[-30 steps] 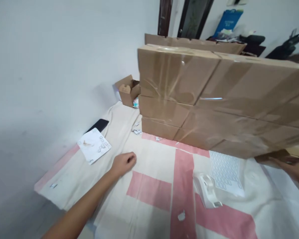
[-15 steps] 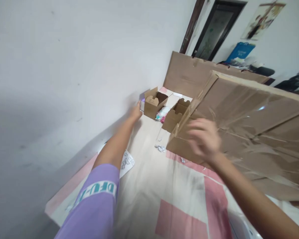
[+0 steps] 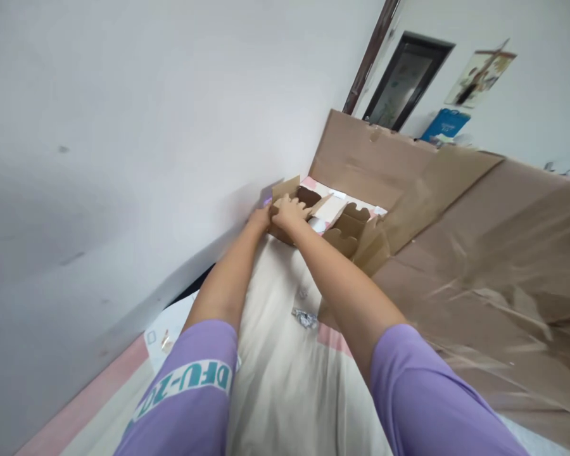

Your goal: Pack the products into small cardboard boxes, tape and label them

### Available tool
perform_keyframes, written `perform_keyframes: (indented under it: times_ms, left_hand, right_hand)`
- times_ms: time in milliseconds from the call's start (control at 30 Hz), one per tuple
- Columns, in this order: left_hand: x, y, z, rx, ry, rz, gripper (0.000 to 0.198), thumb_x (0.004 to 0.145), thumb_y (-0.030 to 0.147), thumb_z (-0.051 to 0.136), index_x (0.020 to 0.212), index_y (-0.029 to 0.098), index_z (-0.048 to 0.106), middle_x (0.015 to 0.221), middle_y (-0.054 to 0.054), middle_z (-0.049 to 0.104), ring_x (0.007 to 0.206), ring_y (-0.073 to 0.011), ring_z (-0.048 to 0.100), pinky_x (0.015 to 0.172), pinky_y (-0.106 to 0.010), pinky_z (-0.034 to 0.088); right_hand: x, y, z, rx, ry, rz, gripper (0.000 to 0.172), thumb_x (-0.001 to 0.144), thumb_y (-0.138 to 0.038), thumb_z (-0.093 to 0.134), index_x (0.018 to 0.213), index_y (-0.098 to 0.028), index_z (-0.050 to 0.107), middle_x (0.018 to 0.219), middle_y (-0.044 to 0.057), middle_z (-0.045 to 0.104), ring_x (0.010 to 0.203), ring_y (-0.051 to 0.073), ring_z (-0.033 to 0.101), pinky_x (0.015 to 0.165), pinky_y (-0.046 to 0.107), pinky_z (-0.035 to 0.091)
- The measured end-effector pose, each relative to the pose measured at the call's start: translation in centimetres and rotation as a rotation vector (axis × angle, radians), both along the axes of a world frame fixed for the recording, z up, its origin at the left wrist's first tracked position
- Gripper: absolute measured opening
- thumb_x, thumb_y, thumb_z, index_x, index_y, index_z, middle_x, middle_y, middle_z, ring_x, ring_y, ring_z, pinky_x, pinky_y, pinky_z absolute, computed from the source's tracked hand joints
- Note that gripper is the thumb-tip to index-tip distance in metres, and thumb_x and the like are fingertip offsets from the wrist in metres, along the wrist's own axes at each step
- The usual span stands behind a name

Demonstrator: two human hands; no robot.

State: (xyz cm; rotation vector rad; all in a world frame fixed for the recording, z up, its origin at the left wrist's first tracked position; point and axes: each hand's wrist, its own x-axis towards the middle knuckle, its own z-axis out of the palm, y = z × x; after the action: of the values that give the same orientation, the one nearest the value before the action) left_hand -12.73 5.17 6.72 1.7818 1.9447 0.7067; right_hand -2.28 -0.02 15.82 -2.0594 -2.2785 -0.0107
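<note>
Both my arms reach forward to a small open cardboard box (image 3: 281,234) beside the wall. My right hand (image 3: 291,212) lies over its near edge, fingers curled onto the cardboard. Against the box's left side is my left hand (image 3: 260,218); its fingers are mostly hidden, so its hold is unclear. A small purple thing (image 3: 266,201) shows just beyond it. To the right stands a second open cardboard box (image 3: 344,237), with a pale packet partly visible between the two.
A large taped cardboard sheet or box (image 3: 479,285) fills the right side. Behind stands another cardboard panel (image 3: 356,149). The white wall (image 3: 147,126) runs along the left. Crumpled foil-like scrap (image 3: 305,318) and white paper (image 3: 171,326) lie on the pink-and-cream cloth (image 3: 280,354).
My right hand has moved left and forward from beside the large cardboard onto the small box. My left hand stays by that box's left side. The view has shifted somewhat.
</note>
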Motion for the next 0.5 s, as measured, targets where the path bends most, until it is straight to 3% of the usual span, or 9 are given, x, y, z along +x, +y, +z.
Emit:
perform_keyframes:
  times_ms: [133,233,400,500]
  left_hand:
    - [0.5,-0.3,-2.0,-0.022,0.021,0.095,0.053,0.099,0.037,0.061,0.148,0.022,0.048,0.143,-0.013,0.057,0.128,-0.0306,0.058,0.109,-0.058,0.046]
    - [1.4,-1.1,-3.0,0.009,-0.002,0.136,0.058,0.1,0.024,0.054,0.156,0.028,0.041,0.146,-0.019,0.052,0.128,-0.0346,0.059,0.109,-0.057,0.043]
    - [2.8,-2.4,-4.0,0.099,-0.094,0.179,0.064,0.095,0.019,0.053,0.156,0.033,0.042,0.163,-0.02,0.03,0.137,-0.042,0.049,0.109,-0.057,0.04]
    - [2.4,-2.7,-4.5,0.148,-0.201,0.135,0.068,0.089,0.015,0.059,0.153,0.033,0.046,0.171,-0.013,0.019,0.139,-0.0391,0.049,0.111,-0.052,0.042]
  right_hand:
    - [2.2,1.1,-2.1,-0.086,-0.02,0.087,0.05,0.092,-0.024,0.06,0.141,-0.028,0.051,0.145,0.016,0.058,0.136,0.04,0.052,0.114,0.072,0.022]
    - [2.9,1.1,-2.6,-0.102,-0.009,0.114,0.036,0.097,-0.023,0.053,0.132,-0.027,0.057,0.136,0.014,0.066,0.128,0.037,0.059,0.112,0.07,0.026]
    - [3.2,-0.3,-3.0,-0.045,0.027,0.112,0.031,0.099,-0.028,0.048,0.129,-0.027,0.057,0.138,0.013,0.065,0.128,0.037,0.058,0.111,0.07,0.027]
    - [3.5,-1.3,-3.3,-0.033,0.037,0.124,0.029,0.099,-0.027,0.047,0.126,-0.027,0.058,0.132,0.013,0.069,0.125,0.035,0.06,0.111,0.069,0.027]
